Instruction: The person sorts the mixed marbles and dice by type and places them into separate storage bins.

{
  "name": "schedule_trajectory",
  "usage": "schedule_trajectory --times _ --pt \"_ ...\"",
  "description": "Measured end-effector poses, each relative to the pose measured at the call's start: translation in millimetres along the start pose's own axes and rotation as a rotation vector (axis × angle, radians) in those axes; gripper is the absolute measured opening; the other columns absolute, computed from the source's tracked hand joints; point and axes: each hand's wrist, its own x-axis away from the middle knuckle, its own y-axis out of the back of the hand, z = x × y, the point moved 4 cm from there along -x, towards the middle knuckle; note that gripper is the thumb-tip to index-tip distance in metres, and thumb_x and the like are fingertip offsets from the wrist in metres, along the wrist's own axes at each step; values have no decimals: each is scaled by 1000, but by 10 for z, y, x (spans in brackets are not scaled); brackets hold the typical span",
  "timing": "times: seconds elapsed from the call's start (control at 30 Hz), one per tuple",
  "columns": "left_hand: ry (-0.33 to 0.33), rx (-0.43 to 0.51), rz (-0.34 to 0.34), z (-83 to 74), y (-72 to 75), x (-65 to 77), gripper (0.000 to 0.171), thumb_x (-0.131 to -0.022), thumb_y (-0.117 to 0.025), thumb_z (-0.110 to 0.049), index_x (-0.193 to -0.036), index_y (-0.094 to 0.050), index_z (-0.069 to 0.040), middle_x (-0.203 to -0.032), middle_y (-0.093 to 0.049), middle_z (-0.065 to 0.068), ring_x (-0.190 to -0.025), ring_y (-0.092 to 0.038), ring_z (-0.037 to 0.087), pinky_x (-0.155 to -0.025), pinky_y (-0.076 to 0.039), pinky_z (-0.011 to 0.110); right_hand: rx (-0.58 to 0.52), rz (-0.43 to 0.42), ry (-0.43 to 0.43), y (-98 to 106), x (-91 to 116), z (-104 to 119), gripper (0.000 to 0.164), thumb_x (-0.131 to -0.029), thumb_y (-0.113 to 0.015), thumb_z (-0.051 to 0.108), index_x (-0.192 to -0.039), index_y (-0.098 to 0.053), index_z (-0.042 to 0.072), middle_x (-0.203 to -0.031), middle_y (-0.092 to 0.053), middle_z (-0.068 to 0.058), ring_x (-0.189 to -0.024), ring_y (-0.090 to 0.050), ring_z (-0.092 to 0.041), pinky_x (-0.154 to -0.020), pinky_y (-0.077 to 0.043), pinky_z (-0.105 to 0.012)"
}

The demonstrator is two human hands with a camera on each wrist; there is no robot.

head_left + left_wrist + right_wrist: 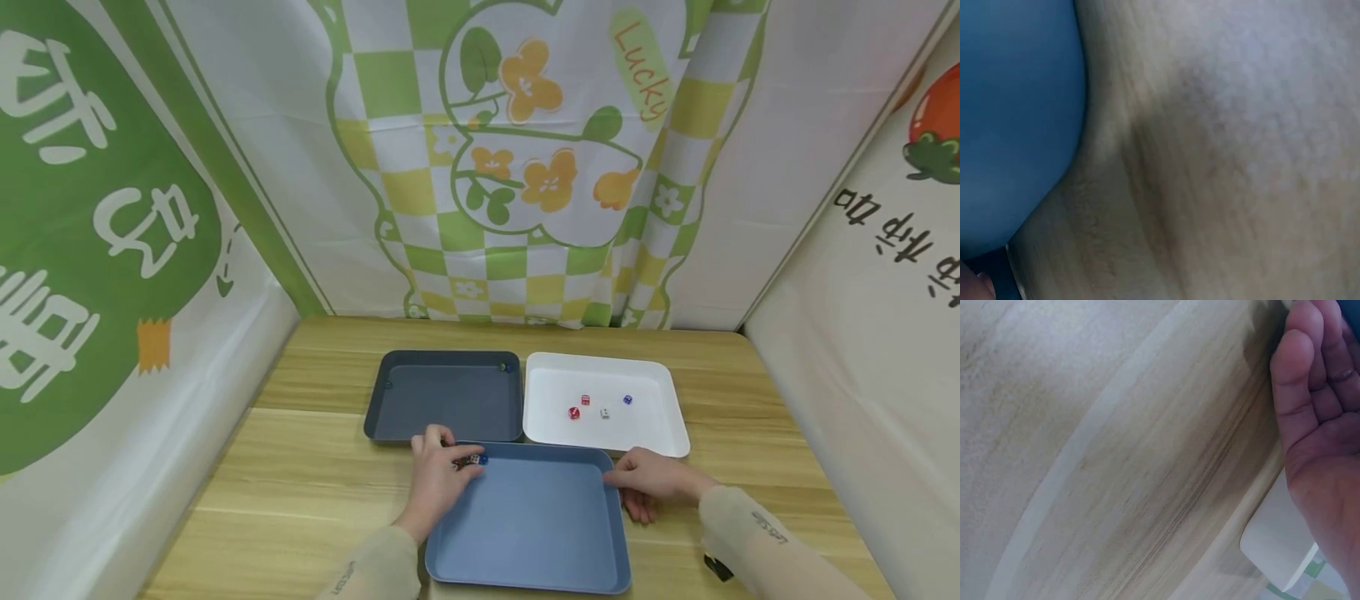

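Observation:
At the upper left corner of the blue tray [528,517], my left hand [435,479] holds a few small dice [476,459] between thumb and index finger. One of them is blue, one whitish, and darker ones are partly hidden by the fingers. My right hand [652,477] grips the tray's right rim near its upper corner, thumb over the edge and the other fingers outside and below. In the right wrist view the fingers [1292,356] of that hand are bent beside the tray. The left wrist view shows mostly table and the blue tray's corner [1016,125].
Behind the blue tray stand a dark grey tray [450,400] with a few small dice near its edges, and a white tray [645,429] holding two red dice [574,412], a white die [605,413] and a blue die [627,400]. A patterned curtain [540,167] hangs behind the wooden table [300,483].

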Motion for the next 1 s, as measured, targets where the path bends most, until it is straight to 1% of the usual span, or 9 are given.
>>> schedule_trajectory --times 0.13,0.27,0.4,0.6,0.83,1.0 --pt "-42 -76 -27 -23 -16 4 24 -75 -92 -21 -97 -84 -24 -94 -31 -3 -88 -25 22 -73 -21 34 28 0 1 0 0 -11 53 -106 -54 31 -73 -66 -8 -56 -64 -7 -43 -56 -11 -43 -46 -21" --pt "-88 -140 -40 -37 -32 1 23 -74 -93 -22 -95 -85 -24 -93 -31 -2 -84 -24 22 -72 -20 34 34 1 3 2 3 -15 54 -106 -53 32 -74 -66 -8 -57 -64 -7 -43 -55 -12 -44 -45 -22" --pt "-120 -164 -41 -42 -47 2 23 -73 -93 -23 -94 -85 -24 -93 -31 -2 -83 -24 22 -72 -20 34 39 3 8 5 3 -19 54 -107 -53 33 -73 -67 -7 -57 -64 -8 -44 -55 -12 -44 -45 -22" --pt "-142 -191 -46 -47 -62 -2 23 -72 -94 -23 -92 -85 -24 -92 -30 -1 -82 -23 22 -72 -19 35 36 4 10 4 5 -21 54 -106 -54 34 -73 -67 -7 -57 -64 -7 -44 -56 -12 -44 -47 -22" --pt "-206 -239 -89 -87 -44 -35 17 -71 -94 -25 -85 -84 -24 -92 -31 -1 -83 -24 21 -73 -20 37 24 0 -9 4 -1 -39 53 -106 -54 34 -74 -68 -5 -59 -66 -8 -45 -57 -12 -45 -48 -22" --pt "-210 -266 -66 -119 -39 -67 13 -73 -93 -28 -81 -83 -25 -94 -33 0 -85 -25 22 -74 -20 37 18 1 -12 3 -6 -46 52 -106 -54 34 -74 -68 -5 -59 -66 -8 -46 -57 -12 -46 -48 -22"
